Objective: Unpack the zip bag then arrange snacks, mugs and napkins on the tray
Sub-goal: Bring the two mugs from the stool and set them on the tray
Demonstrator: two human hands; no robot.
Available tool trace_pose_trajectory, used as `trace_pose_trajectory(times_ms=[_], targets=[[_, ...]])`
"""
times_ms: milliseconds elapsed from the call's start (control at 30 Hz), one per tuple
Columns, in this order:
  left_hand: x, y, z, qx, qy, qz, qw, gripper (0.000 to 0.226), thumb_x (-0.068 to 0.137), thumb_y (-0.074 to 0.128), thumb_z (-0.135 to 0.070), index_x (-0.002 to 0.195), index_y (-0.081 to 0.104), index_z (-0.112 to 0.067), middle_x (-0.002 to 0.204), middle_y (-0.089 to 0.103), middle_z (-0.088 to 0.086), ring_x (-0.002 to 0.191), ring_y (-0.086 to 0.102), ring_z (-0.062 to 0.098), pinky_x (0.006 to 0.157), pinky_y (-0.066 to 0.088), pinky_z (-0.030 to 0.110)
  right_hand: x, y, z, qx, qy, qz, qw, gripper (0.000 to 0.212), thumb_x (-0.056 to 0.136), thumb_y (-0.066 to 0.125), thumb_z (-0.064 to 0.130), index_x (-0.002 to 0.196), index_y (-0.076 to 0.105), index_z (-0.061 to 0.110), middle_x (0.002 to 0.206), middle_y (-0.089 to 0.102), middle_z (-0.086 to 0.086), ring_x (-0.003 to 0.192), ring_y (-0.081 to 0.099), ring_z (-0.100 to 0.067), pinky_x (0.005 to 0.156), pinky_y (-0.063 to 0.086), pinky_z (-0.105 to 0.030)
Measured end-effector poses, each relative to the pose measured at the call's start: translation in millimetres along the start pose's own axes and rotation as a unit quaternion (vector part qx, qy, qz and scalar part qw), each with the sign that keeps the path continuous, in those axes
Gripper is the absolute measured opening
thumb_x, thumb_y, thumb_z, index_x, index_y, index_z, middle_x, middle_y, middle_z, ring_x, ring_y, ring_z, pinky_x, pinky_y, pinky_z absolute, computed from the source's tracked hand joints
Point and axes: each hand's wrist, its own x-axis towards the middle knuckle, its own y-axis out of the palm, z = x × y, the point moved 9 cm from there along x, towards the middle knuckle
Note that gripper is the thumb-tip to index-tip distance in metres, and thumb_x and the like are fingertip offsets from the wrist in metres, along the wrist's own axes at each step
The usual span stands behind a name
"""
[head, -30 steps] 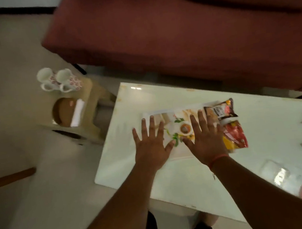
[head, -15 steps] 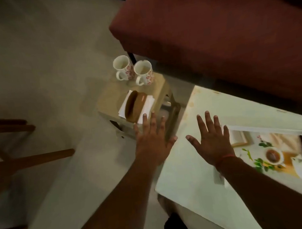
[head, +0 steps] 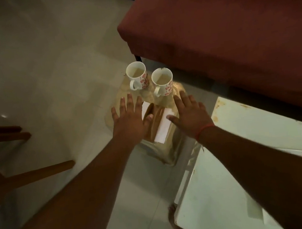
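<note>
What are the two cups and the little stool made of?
The two cups look like glazed ceramic: glossy white with printed red flowers. The stool seems to be beige moulded plastic, smooth with rounded edges, though blur leaves that uncertain.

2 mugs [head: 149, 79] on stool [head: 171, 149], left hand [head: 130, 121], right hand [head: 192, 117] spread flat above

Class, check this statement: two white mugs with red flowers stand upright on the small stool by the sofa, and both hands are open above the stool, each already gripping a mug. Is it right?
One thing is wrong: neither hand grips a mug. The head view shows the left hand and right hand open, short of the left mug and right mug. Both mugs stand upright on the stool by the sofa.
</note>
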Motion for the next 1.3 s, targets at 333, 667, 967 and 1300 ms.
trace_pose_trajectory(times_ms=[333,667,967,1300], targets=[[124,-23,18,0.0,0.024,0.004,1.0,0.089,0.088,0.062,-0.041,0.155,0.009,-0.016,0.163,0.008,0.017,0.148,0.013,0.039,0.116,0.022,0.059,122,-44,24,-0.045,-0.027,0.017,0.998,0.096,0.084,0.073,0.029,0.156,0.009,0.028,0.166,-0.002,-0.008,0.149,0.012,-0.041,0.111,0.034,-0.059],[192,-3,12,-0.071,0.025,0.092,0.993,0.094,0.085,0.068,-0.043,0.156,0.008,-0.024,0.16,0.013,0.018,0.141,0.025,0.047,0.109,0.032,0.054,154,-28,33,-0.039,-0.034,0.036,0.998,0.081,0.083,0.073,0.02,0.15,0.03,0.033,0.155,0.02,-0.013,0.121,0.049,-0.043,0.097,0.05,-0.046],[178,-34,-24,-0.027,0.105,0.022,0.994,0.084,0.074,0.077,-0.039,0.145,0.035,-0.022,0.135,0.037,0.025,0.117,0.044,0.048,0.09,0.048,0.057,117,-37,4,0.04,-0.016,-0.021,0.999,0.083,0.077,0.078,0.02,0.147,0.034,0.029,0.151,0.028,-0.01,0.121,0.045,-0.043,0.095,0.048,-0.046],[109,-83,-196,0.029,0.307,-0.04,0.95,0.08,0.07,0.078,-0.041,0.138,0.039,-0.024,0.124,0.045,0.018,0.107,0.05,0.04,0.077,0.052,0.049,-77,-41,-166,0.155,0.174,-0.089,0.968,0.078,0.072,0.083,0.02,0.139,0.043,0.026,0.142,0.039,-0.011,0.115,0.054,-0.041,0.097,0.052,-0.047]])
